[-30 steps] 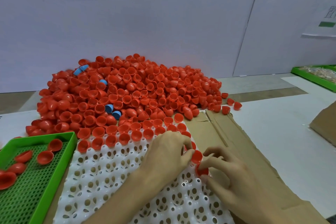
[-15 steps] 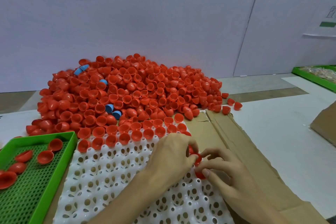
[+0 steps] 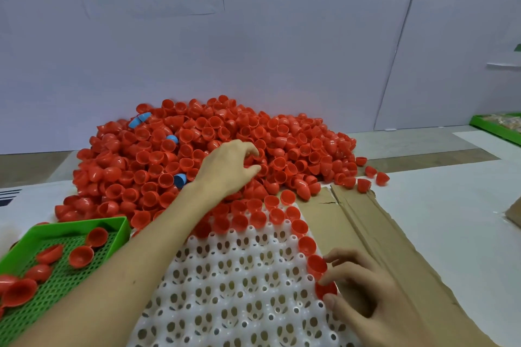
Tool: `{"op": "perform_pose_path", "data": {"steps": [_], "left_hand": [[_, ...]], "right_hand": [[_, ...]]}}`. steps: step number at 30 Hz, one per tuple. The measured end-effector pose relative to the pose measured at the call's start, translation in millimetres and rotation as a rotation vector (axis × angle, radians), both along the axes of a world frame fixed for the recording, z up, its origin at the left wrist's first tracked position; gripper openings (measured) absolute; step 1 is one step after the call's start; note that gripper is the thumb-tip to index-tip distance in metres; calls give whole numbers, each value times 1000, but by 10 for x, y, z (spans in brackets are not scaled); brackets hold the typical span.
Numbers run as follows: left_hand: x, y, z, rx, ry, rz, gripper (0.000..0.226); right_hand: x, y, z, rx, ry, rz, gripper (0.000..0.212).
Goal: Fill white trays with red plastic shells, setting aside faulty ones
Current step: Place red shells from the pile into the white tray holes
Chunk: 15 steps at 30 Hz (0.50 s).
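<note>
Countless glossy red half-shells [image 3: 158,158], perforated white tray [image 3: 214,262]

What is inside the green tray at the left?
Loose red shells lie on the perforated floor of the green tray. The left forearm covers its near corner, and the frame edge cuts off its left side.

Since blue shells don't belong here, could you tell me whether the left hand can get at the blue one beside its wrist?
Probably yes: the blue shell lies uncovered on the pile, right beside the left hand.
</note>
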<state>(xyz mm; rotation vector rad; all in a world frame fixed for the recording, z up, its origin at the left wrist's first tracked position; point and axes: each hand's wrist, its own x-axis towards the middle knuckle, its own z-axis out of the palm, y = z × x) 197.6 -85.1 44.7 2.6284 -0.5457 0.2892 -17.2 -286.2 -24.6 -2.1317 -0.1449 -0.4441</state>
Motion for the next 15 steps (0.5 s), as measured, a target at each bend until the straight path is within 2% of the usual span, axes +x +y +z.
{"op": "perform_pose_path", "data": {"steps": [2, 5, 8, 12, 15], "left_hand": [[233, -26, -25, 54, 6, 23, 43], [463, -175, -166, 79, 24, 24, 49], [579, -395, -331, 35, 75, 85, 53], [646, -528, -444, -48, -24, 226, 34], [613, -515, -440, -223, -52, 298, 21]], "right_hand": [[11, -8, -39, 98, -20, -58, 6], [51, -88, -92, 245, -100, -158, 4], [103, -118, -139, 308, -108, -184, 13], [131, -142, -166, 338, -84, -197, 10], [136, -201, -194, 387, -71, -216, 22]]}}
